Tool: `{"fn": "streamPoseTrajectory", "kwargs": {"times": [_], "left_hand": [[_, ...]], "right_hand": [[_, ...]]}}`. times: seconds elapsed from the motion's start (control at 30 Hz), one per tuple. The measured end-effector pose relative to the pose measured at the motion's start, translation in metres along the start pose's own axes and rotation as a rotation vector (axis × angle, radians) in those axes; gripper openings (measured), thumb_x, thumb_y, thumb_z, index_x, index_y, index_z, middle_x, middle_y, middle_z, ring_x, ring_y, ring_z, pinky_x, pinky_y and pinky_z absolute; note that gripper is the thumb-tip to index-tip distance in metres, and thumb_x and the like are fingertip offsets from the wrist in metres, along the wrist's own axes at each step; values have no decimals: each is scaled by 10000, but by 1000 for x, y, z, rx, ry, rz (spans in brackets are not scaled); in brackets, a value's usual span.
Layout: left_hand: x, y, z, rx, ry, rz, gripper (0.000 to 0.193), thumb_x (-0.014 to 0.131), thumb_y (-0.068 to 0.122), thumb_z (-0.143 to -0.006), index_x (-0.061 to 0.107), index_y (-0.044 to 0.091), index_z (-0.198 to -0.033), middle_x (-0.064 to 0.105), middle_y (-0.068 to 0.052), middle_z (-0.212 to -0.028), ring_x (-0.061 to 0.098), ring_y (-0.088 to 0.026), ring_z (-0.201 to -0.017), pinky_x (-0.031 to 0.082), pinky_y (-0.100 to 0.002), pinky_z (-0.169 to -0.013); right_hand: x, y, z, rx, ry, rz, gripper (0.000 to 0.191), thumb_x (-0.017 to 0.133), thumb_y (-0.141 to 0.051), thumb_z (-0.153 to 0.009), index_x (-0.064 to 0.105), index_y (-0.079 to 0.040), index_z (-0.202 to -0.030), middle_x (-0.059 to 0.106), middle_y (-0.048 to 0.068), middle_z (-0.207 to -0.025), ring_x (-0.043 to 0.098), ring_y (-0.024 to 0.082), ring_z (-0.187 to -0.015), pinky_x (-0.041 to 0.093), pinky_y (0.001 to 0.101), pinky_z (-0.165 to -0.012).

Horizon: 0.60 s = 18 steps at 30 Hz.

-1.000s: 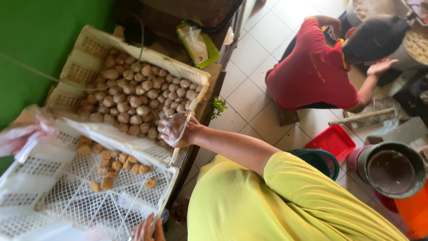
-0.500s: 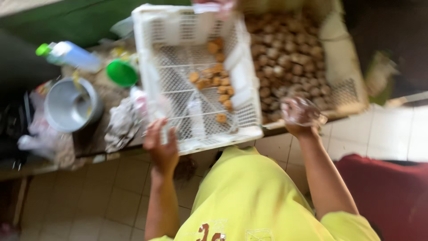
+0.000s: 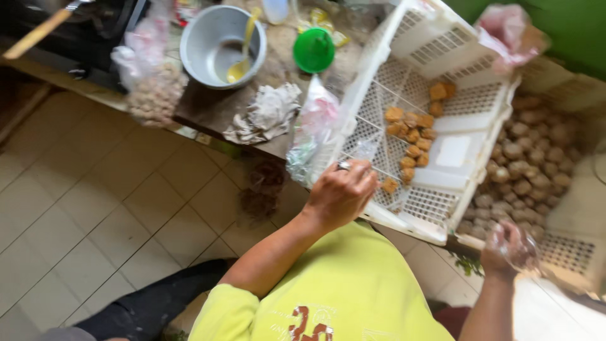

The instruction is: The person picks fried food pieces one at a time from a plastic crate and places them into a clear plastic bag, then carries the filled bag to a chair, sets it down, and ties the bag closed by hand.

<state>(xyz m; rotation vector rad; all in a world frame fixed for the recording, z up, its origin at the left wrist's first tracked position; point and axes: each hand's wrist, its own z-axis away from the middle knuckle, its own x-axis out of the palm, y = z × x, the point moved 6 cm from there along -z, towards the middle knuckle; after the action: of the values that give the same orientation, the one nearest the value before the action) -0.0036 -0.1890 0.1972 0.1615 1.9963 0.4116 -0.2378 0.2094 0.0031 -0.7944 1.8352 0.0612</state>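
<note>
— Clutter left of the white crate (image 3: pixel 416 221): what is it?

— Farthest left of the crate lies a clear bag of pale round balls (image 3: pixel 151 95). Next come a grey metal bowl (image 3: pixel 208 38) with a yellow spoon (image 3: pixel 243 57) in it, a green funnel-like lid (image 3: pixel 314 50) and crumpled paper (image 3: pixel 268 113). A thin plastic bag (image 3: pixel 312 126) touches the crate's left wall.

— And the person's hands?

— The left hand (image 3: pixel 341 196), with 1 ring, is curled over the crate's near rim at the left corner, fingers pressed together on the edge. The right hand (image 3: pixel 510 249) hangs just off the crate's near right corner, wrapped in clear film. It is blurred, so I cannot tell whether it grips anything.

— So which is nearer?

— The left, which is touching. The crate's long axis runs from that hand up and away to the right.

— How does the crate look?

— It is white lattice plastic, tilted, with a small cluster of golden fried pieces (image 3: pixel 413 136) on its floor. At the far right corner another person's film-covered hand (image 3: pixel 505 28) holds the rim. Right of the crate, partly under it, sits a tray of brown balls (image 3: pixel 530 158).
</note>
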Motion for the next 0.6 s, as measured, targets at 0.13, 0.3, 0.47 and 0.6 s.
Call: {"fn": "streamPoseTrajectory", "kwargs": {"times": [0.13, 0.3, 0.47, 0.6], "left_hand": [[-11, -16, -3, -68, 271, 117, 177, 702, 166, -969, 678, 39, -1091, 645, -157, -1252, 671, -330, -1130, 516, -446, -963], [3, -13, -23, -243, 333, 45, 258, 738, 188, -939, 683, 12, -1118, 596, -193, -1301, 582, -372, -1247, 472, -505, -1036], [32, 25, -46, -303, 227, -90, 267, 754, 217, -915, 697, 33, -1099, 622, -167, -1284, 587, -359, -1245, 489, -475, -988], [52, 54, -59, -297, 226, -167, 242, 758, 215, -908, 698, 42, -1065, 650, -134, -1226, 593, -357, -1263, 524, -460, -970]], "right_hand": [[-10, -18, -25, 102, -85, -76, 147, 715, -168, -1061, 716, -21, -1076, 736, 153, -1028, 689, 288, -974, 562, 439, -878], [-26, -56, -113, -11, -57, -321, 281, 781, -40, -1015, 630, 8, -1247, 683, 137, -1107, 683, 203, -975, 587, 337, -889], [74, -128, -197, -185, -545, -536, 496, 724, -151, -963, 508, -6, -1385, 552, 180, -1319, 636, 241, -1051, 613, 329, -833], [140, -162, -236, -124, -810, -159, 809, 757, -473, -876, 395, -159, -1528, 279, 233, -1596, 300, 417, -1455, 278, 472, -1185]]}}
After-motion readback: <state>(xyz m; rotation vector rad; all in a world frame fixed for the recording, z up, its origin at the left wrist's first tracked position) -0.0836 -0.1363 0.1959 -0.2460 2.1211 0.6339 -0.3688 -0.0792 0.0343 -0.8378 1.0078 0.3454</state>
